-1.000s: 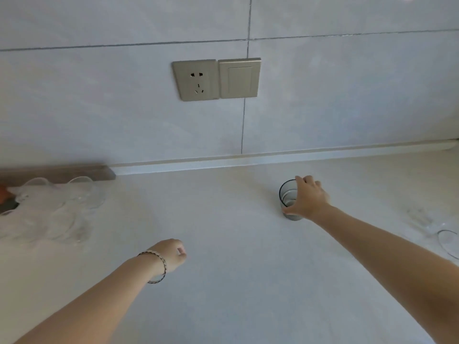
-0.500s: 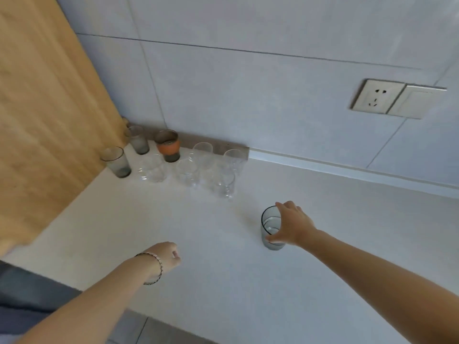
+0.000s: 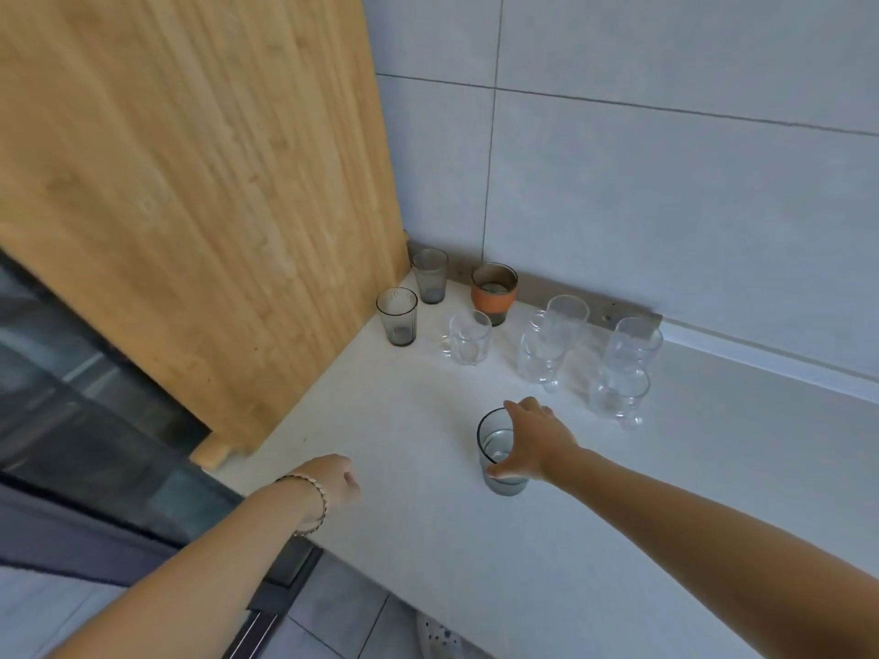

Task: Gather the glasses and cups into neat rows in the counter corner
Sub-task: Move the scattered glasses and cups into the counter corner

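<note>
My right hand grips a smoky grey glass by its rim and side, just over the white counter. In the corner stand two grey ribbed tumblers, an orange-banded cup and several clear glasses, among them one beside the orange cup and another nearest my right hand. My left hand, wearing a bracelet, is a loose fist near the counter's front edge and holds nothing.
A tall wooden panel walls off the counter's left side. Grey tiled wall runs along the back. The counter's front edge drops to a tiled floor, where a white shoe shows.
The view has swung left, bringing the corner and wooden panel into sight. My right hand has carried the grey glass leftward toward the corner group. My left hand stays a fist.
</note>
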A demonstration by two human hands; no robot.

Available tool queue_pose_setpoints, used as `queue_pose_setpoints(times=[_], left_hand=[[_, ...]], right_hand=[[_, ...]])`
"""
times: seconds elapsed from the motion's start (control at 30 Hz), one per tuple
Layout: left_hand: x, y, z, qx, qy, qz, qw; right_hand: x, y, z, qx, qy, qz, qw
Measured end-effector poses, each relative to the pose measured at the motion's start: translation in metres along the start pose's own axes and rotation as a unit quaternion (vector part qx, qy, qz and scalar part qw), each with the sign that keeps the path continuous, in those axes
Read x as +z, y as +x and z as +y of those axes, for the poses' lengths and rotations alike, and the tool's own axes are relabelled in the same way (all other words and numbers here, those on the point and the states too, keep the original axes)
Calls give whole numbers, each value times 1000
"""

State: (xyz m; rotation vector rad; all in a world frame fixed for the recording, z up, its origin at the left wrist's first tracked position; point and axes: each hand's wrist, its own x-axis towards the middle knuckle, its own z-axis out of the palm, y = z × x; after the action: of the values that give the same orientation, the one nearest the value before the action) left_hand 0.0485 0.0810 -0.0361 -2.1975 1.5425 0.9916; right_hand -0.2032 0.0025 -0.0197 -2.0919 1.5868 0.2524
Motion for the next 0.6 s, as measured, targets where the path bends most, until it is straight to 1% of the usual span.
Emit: queue_pose_setpoints(times=[0.17, 0.33, 0.47, 0.6], left_hand=[[-34, 47, -27, -12, -20, 14, 1000], [-65, 79, -45, -6, -26, -1, 1000], [-75, 97, -58, 5, -21, -11, 1000], [-76, 110, -70, 12, -22, -25, 999]], right_hand=[[-4, 83, -70, -39, -3, 9, 999], [-7, 150, -140, -62, 30, 27, 997], [-2, 178, -179, -61, 38, 25, 997], [10, 186, -196, -44, 21, 31, 998]])
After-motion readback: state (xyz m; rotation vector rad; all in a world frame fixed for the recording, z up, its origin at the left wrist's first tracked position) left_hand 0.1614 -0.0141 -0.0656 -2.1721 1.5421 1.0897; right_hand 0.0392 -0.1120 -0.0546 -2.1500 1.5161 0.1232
